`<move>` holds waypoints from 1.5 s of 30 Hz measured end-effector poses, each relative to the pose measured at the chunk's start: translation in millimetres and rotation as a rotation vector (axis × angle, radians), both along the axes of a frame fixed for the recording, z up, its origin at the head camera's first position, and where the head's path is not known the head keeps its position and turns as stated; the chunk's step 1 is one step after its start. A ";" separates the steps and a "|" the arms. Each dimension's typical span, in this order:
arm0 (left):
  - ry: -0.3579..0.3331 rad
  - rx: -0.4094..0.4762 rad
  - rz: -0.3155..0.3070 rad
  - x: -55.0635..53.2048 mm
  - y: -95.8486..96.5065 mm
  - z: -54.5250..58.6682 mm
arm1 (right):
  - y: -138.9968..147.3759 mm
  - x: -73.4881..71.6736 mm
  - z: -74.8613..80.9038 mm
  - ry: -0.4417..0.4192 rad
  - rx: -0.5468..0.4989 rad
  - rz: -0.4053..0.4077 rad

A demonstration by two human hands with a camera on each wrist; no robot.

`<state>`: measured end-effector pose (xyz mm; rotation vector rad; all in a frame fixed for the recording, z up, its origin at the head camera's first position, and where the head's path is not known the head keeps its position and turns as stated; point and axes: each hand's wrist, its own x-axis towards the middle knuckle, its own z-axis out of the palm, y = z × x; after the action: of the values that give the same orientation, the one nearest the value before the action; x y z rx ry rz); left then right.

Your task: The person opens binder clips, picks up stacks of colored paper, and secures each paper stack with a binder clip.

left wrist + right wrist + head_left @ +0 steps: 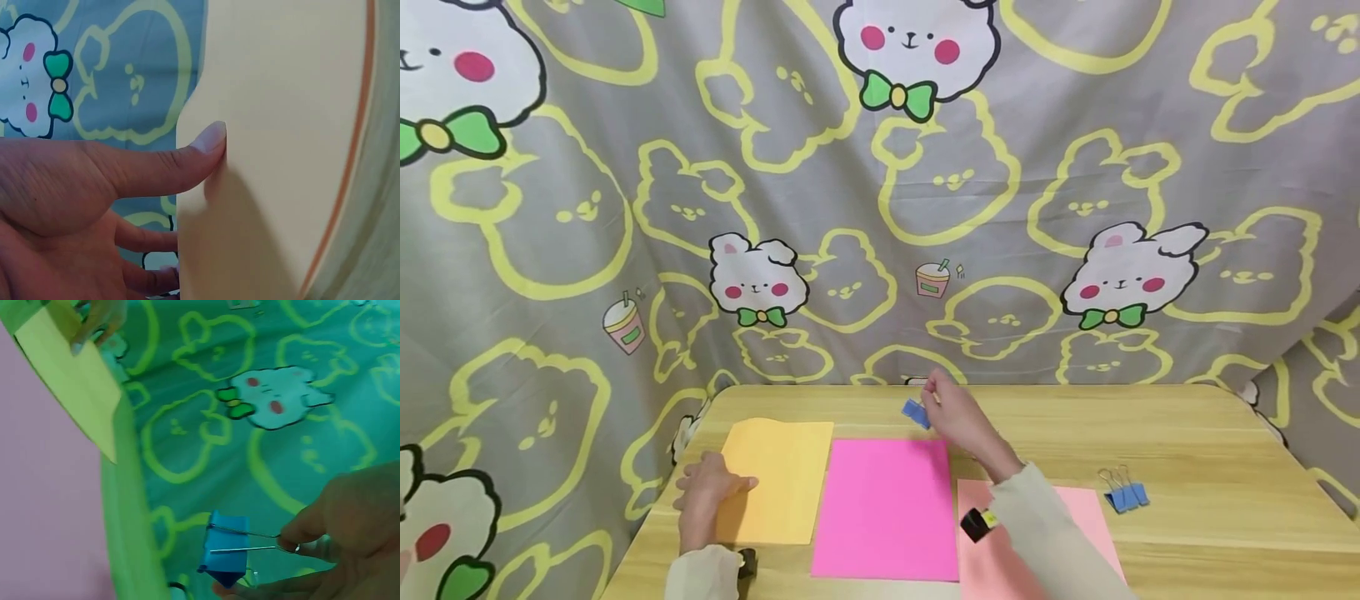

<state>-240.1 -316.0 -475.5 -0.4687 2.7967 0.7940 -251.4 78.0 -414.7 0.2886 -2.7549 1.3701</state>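
My left hand (703, 492) holds the left edge of a stack of yellow-orange paper (778, 479), its thumb (206, 147) flat on the top face and the other fingers partly hidden behind the edge. The far left corner of the paper lifts slightly. Past the far edge of a magenta sheet, my right hand (958, 421) pinches a blue binder clip (226, 550) by its wire handles. The clip's blue body points left, away from the palm, with no paper in it.
Between the hands lies the magenta sheet (886, 508) on the wooden table (1217, 450). A light pink sheet (1090, 517) is partly under the right forearm. More blue binder clips (1126, 497) sit to the right. A patterned curtain (962, 192) hangs behind the table.
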 end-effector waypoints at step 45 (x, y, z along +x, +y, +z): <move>0.144 0.131 -0.056 -3.9 -7.9 -10.4 | 232.1 82.0 7.6 -0.132 0.080 -0.292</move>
<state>-244.0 -323.9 -485.9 -0.3218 2.8489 1.0288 -169.4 310.2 -407.1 -0.2025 -2.8157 1.2480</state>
